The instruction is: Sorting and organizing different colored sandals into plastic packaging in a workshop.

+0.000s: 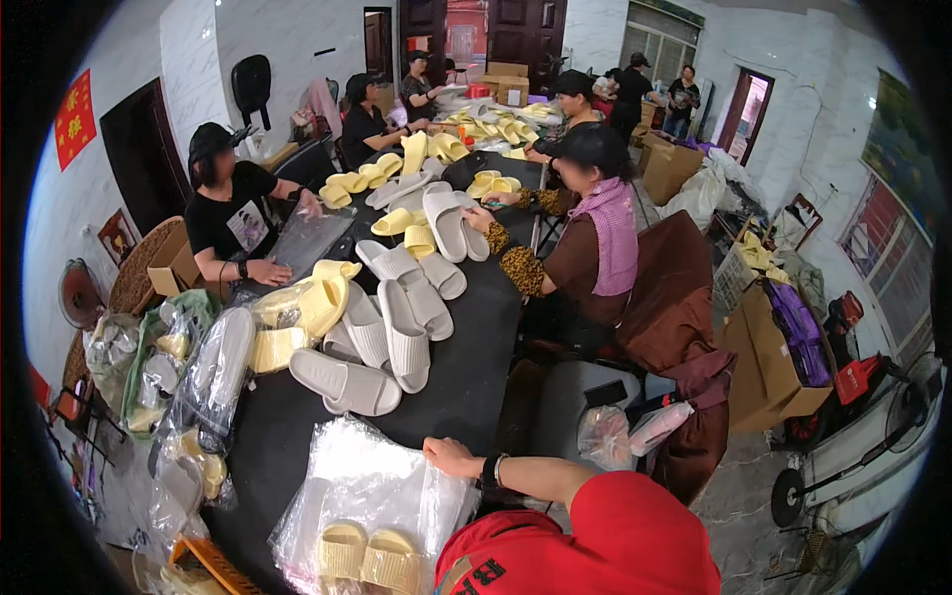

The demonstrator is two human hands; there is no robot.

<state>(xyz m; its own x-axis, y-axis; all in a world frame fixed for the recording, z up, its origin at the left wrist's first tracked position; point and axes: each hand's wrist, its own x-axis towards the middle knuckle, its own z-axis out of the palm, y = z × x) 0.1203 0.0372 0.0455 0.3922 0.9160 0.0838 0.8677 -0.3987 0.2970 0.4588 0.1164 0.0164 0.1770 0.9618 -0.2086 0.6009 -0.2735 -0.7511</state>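
1. On the near end of the long black table (466,382), I see a stack of clear plastic bags (362,486); I take this stack as my landmark.
2. My right hand (451,458) rests on the stack's right edge, palm down, fingers loosely curled onto the plastic. I cannot tell whether they pinch a sheet. A dark wristband sits on that wrist.
3. My left hand is not visible; the red sleeve (605,540) at the lower edge covers that region. Finger state: cannot tell.
4. At the stack's near edge lies a pair of pale yellow slippers (365,553), side by side, toes toward me, seemingly under or inside clear plastic.
5. Just beyond the stack, toward the table's middle, lie loose grey slippers (382,347), some overlapping.
6. Left of those, beyond the stack's far-left corner, sit yellow slippers wrapped in plastic (297,307).
7. Left of the stack, along the table edge, bagged slippers (213,372) hang or lean in a heap.
8. Far beyond the stack, more yellow and grey slippers cover the table's far end.
9. A person in a black shirt (233,213) sits beyond the stack on the left, hands on a clear bag.
10. A person in a pink vest (600,238) sits beyond the stack on the right, reaching for a grey slipper.
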